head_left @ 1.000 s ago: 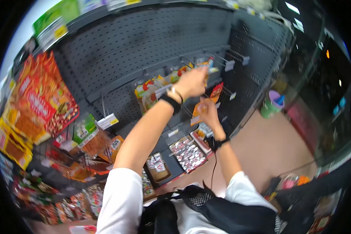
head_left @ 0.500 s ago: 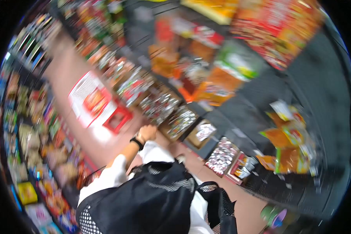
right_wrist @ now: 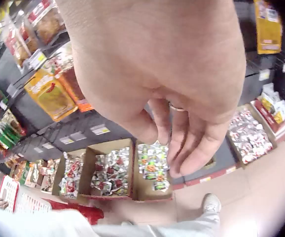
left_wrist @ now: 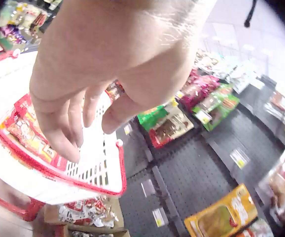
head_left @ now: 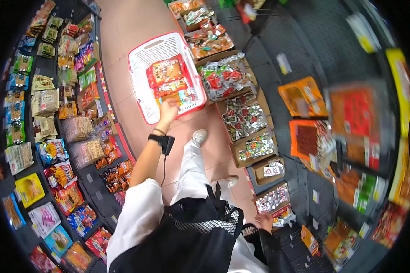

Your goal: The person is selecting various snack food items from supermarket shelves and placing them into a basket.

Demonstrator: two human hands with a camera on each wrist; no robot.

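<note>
Tan tile floor (head_left: 123,59) runs from top centre down the middle of the head view. 1 white basket (head_left: 146,54) with a red rim sits on it, upper centre, with red and orange snack packets (head_left: 167,72) inside. 2 white shoes (head_left: 199,135) stand on the floor below the basket. Open cardboard trays (head_left: 246,120) of foil-wrapped snacks line the floor's right edge in a row. Left edge: shelving (head_left: 45,113) packed with snack bags. Right: dark pegboard (head_left: 305,27) with orange packets (head_left: 302,96) hanging, blurred.
</note>
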